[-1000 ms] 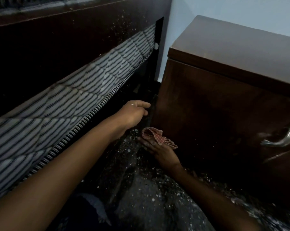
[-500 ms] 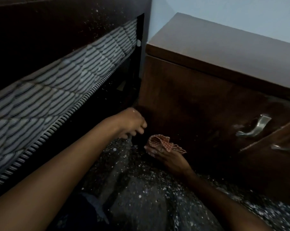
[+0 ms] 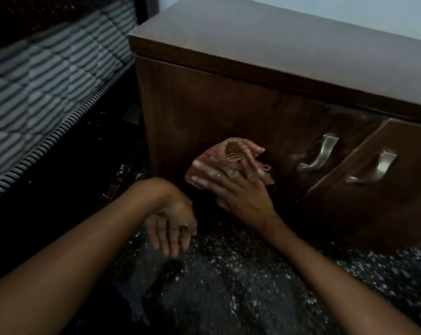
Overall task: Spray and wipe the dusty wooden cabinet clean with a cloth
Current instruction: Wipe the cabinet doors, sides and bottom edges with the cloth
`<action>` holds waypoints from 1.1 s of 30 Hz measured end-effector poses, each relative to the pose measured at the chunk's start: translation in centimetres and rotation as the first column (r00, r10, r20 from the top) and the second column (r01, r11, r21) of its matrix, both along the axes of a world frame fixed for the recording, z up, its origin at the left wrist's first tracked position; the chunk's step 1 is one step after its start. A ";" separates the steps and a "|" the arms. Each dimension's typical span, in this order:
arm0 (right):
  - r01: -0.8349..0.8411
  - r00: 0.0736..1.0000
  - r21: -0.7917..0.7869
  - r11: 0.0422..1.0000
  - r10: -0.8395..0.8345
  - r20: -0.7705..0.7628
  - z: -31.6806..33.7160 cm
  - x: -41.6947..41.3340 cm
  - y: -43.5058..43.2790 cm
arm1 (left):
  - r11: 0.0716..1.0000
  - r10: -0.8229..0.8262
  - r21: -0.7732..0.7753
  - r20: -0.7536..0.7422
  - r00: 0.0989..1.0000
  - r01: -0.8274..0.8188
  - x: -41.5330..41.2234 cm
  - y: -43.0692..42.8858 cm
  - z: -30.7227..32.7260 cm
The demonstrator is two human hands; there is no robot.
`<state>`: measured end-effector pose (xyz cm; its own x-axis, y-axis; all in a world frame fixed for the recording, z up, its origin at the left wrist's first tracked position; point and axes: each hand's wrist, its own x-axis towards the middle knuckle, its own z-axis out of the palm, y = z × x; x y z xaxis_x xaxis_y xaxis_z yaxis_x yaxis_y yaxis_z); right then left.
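Snagging is the risk: the right hand [image 3: 241, 197] presses the bunched cloth [image 3: 231, 153] flat-fingered low on the front of the cabinet [image 3: 204, 105], near 2 handles [image 3: 318, 153] its loose folds could catch, while the left hand [image 3: 173, 221] hangs loosely curled, empty.

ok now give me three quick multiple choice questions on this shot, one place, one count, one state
1. Where on the cabinet is the cloth? A its top B its front panel C inside it
2. How many metal handles show? A one B four C two
3. The left hand is: A empty, fingers relaxed B gripping a bottle C pressing the cloth
Answers: B, the right hand presses it on the front; C, two side by side; A, it hangs over the floor holding nothing.
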<state>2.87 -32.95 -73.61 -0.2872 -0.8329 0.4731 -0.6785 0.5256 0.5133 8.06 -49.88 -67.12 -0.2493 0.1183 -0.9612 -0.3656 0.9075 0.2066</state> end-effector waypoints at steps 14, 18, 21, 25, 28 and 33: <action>0.273 0.950 -0.313 0.910 -0.306 -0.060 -4.5 0.4 4.1 | 0.999 0.052 -0.003 -0.223 0.973 -0.054 0.3 -1.5 0.4; 0.379 0.919 -0.338 0.862 -0.395 0.025 -8.5 0.9 3.1 | 0.996 0.084 -0.007 -0.223 0.971 -0.088 0.5 -2.4 0.7; 0.360 0.933 -0.263 0.895 -0.340 0.119 -10.3 1.7 1.6 | 0.996 0.082 -0.005 -0.209 0.974 -0.085 0.3 -2.0 0.6; 0.195 0.961 -0.132 0.972 -0.162 0.224 -11.7 1.6 0.9 | 0.996 0.088 0.004 -0.214 0.973 -0.089 0.1 -1.8 0.3; 0.096 0.933 0.042 0.995 -0.104 0.345 -12.1 1.1 1.5 | 0.997 0.076 0.001 -0.206 0.976 -0.077 0.0 -1.5 0.2; -0.035 0.901 0.434 0.900 -0.160 0.403 -11.8 -0.1 4.2 | 0.998 0.067 0.033 -0.195 0.979 -0.062 -0.1 -0.2 0.1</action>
